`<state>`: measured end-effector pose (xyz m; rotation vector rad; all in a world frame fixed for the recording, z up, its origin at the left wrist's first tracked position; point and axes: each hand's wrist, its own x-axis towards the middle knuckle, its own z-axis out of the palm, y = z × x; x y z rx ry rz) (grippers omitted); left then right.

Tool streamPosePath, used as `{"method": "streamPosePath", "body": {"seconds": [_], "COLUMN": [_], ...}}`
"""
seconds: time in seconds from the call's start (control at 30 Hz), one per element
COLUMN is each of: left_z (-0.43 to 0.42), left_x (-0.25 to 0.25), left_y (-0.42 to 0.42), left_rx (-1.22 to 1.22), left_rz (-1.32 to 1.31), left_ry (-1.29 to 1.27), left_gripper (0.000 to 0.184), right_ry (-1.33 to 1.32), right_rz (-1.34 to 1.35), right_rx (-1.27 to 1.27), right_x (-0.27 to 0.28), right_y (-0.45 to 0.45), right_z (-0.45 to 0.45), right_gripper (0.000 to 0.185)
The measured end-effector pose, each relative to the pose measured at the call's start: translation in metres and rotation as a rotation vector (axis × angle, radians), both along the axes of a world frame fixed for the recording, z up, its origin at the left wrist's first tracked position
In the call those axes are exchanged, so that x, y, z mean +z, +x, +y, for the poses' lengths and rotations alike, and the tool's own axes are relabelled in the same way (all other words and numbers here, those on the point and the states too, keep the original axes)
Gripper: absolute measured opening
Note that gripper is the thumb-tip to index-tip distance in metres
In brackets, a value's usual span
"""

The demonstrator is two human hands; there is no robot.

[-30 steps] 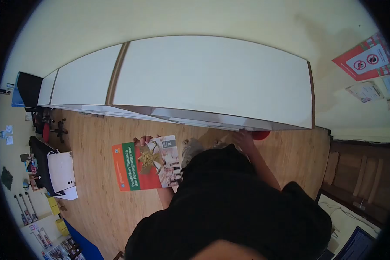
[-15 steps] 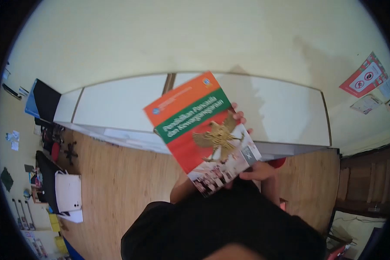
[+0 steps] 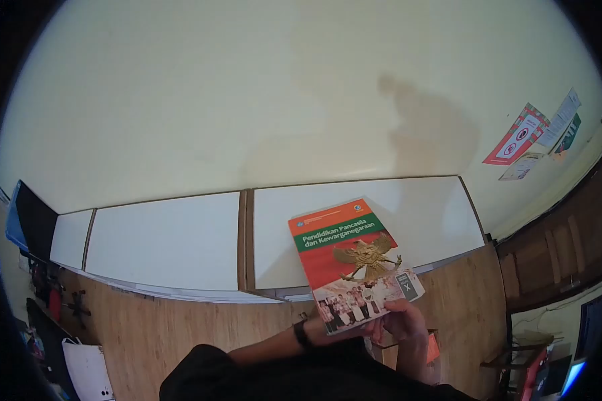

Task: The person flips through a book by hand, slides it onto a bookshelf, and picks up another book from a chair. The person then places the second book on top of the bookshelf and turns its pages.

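Note:
A textbook (image 3: 344, 267) with an orange, green and red cover faces me, slightly tilted, in front of a white-topped cabinet. A golden eagle emblem and a group of people show on its cover. My right hand (image 3: 407, 322) grips the lower right corner, its thumb on the front. My left hand (image 3: 364, 329) is at the bottom edge, closed beneath the book and mostly hidden by it. A black band circles my left wrist.
The long white cabinet top (image 3: 167, 240) runs along the pale wall, split by a brown strip. A blue-and-black object (image 3: 30, 220) stands at its left end. On the floor below my hands is a box (image 3: 386, 354). A wooden door (image 3: 555, 240) is on the right.
The book has moved lower and to the right in view and turned more upright. My left fingers no longer show at its right edge; they are now at the bottom. My view has tilted up.

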<state>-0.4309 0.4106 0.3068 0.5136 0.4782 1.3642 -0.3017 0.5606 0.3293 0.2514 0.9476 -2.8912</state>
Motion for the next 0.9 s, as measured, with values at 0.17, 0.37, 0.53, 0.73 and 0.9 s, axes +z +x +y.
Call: {"method": "streamPosePath", "body": {"seconds": [0.17,0.37,0.53,0.73,0.9], "left_z": [-0.05,-0.095,-0.068,-0.014,-0.013], "left_x": [0.016,0.057,0.06,0.051,0.033], "left_y": [-0.013,-0.075,-0.066,-0.036,-0.044], "left_rx": [0.0,0.21,0.565,0.775,0.634], "left_rz": [1.002,1.144,1.494,1.877,1.993], "left_ry": [0.134,-0.005,-0.102,-0.241,-0.319], "left_gripper": [0.04,0.035,0.046,0.08,0.085], "right_ry": [0.297,0.778,1.569,1.958,2.039], "right_rz": [-0.254,-0.493,-0.579,-0.059,0.308], "right_rx": [-0.313,-0.394,-0.659,-0.548,-0.027], "right_x": [0.018,-0.005,-0.003,0.05,0.045], "right_y": [-0.008,-0.013,0.003,-0.04,-0.072], "right_z": [-0.023,-0.015,-0.013,-0.019,-0.014], "right_gripper": [0.033,0.043,0.032,0.022,0.056]}}
